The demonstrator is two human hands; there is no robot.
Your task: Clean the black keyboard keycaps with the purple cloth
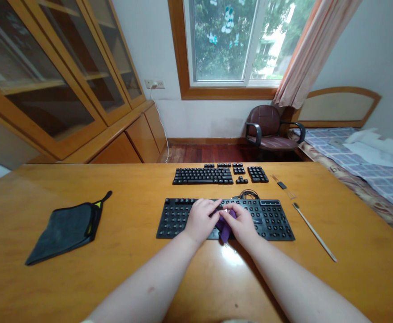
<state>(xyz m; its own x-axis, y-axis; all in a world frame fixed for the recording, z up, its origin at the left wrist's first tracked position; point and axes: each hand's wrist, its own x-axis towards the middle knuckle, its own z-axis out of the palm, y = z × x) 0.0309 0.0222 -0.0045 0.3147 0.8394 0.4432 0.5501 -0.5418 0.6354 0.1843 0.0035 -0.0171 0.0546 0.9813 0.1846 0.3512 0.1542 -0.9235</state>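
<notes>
A black keyboard (273, 222) lies on the table with most of its switches bare; several keycaps (186, 201) sit along its upper left edge. Over its middle, my right hand (241, 223) is closed with thumb and forefinger pinching a purple cloth (226, 231) that hangs down past the keyboard's near edge. My left hand (200, 219) meets it from the left, fingers drawn together at the cloth. Something small and dark shows between the fingertips, too hidden to name.
Loose black keycaps (203, 176) are laid out in keyboard order behind. At the right lie a wire keycap puller (282, 185) and a long thin brush (315, 232). A folded grey cloth (68, 229) is at the left. A coiled cable (249, 194) rests behind the keyboard.
</notes>
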